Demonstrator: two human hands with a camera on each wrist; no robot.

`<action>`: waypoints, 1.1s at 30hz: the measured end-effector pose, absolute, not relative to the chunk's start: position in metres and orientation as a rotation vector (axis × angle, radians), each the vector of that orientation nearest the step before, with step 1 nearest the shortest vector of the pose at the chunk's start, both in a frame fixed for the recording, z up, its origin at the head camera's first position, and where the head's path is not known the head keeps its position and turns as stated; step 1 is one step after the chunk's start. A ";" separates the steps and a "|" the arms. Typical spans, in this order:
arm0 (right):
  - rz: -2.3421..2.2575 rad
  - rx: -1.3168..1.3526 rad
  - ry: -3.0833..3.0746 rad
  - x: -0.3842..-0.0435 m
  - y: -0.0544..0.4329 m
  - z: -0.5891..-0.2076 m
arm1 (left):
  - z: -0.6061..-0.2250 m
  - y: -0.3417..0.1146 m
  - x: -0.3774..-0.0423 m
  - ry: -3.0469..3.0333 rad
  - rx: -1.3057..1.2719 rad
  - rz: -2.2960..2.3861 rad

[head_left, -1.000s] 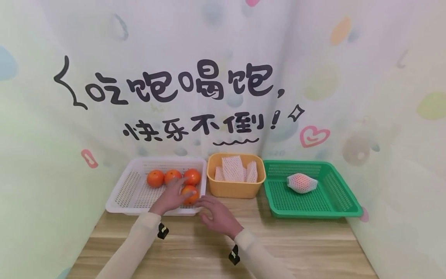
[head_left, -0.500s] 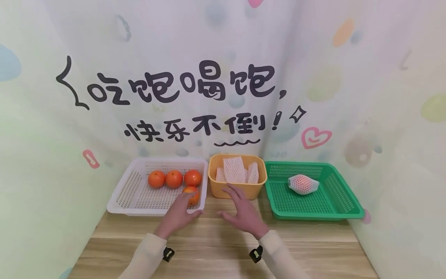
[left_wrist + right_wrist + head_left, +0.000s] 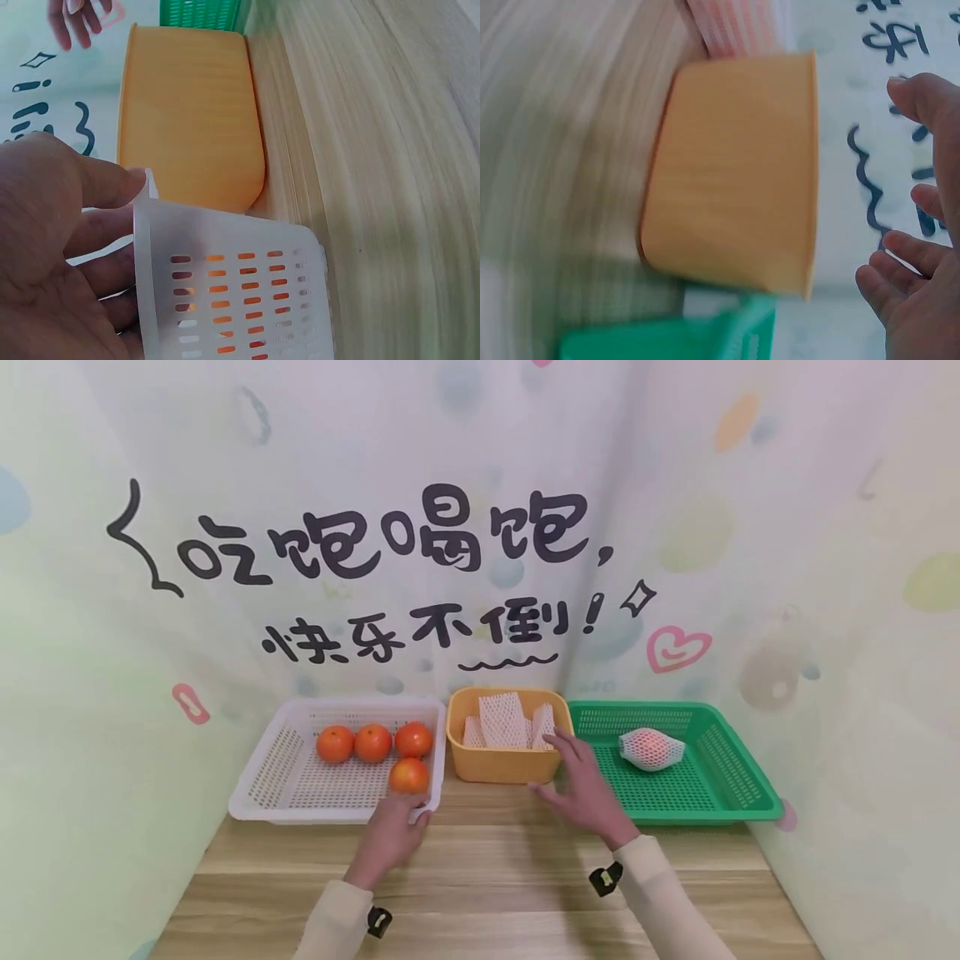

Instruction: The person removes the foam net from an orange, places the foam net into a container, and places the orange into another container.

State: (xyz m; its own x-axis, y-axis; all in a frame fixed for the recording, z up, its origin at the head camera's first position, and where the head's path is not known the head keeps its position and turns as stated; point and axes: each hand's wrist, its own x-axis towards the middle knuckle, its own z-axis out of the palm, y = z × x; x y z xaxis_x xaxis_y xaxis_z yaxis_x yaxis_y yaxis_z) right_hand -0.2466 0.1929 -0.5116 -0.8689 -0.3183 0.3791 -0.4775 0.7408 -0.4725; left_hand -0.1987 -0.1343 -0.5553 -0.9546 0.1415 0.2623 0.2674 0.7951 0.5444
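At the front right corner of the white basket [image 3: 288, 789], my left hand [image 3: 388, 837] has its fingers over the rim and its thumb at the corner. The left wrist view shows the thumb tip right at the rim [image 3: 144, 262] and loosely bent fingers behind it. Just beyond that hand lies an orange-red round fruit [image 3: 409, 775], one of several in the basket. My right hand [image 3: 590, 793], fingers spread and holding nothing, is at the right front of the yellow box [image 3: 504, 767]. Its fingertips overlap the box rim near the white foam net sleeves [image 3: 502, 720] inside.
To the right stands a green basket [image 3: 720, 797] containing one fruit in a foam net [image 3: 651, 749]. All three containers line up against a printed curtain [image 3: 510, 443] at the back of the wooden table [image 3: 480, 885].
My right hand has moved from the white basket's corner to the right, up to the yellow box. My left hand has drawn back from over the fruits to the basket's front rim.
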 end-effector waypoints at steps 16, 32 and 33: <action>0.691 0.390 -2.934 -0.302 0.280 -0.482 | -0.560 -0.128 -0.195 -2.728 -0.253 -0.846; 0.657 0.209 -3.210 -0.352 0.342 -0.501 | -0.564 -0.126 -0.199 -2.753 -0.203 -0.873; 0.641 0.198 -3.229 -0.353 0.345 -0.505 | -0.564 -0.126 -0.199 -2.755 -0.202 -0.877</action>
State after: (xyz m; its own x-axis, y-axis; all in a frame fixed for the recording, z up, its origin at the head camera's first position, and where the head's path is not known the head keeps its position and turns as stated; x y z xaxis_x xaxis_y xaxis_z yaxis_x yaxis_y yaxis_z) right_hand -0.3528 0.3454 -0.5045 -0.9807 -0.1469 -0.1292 -0.0864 0.9178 -0.3876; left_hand -0.1986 -0.1262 -0.5638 -0.9609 0.0575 0.2708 0.2035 0.8099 0.5502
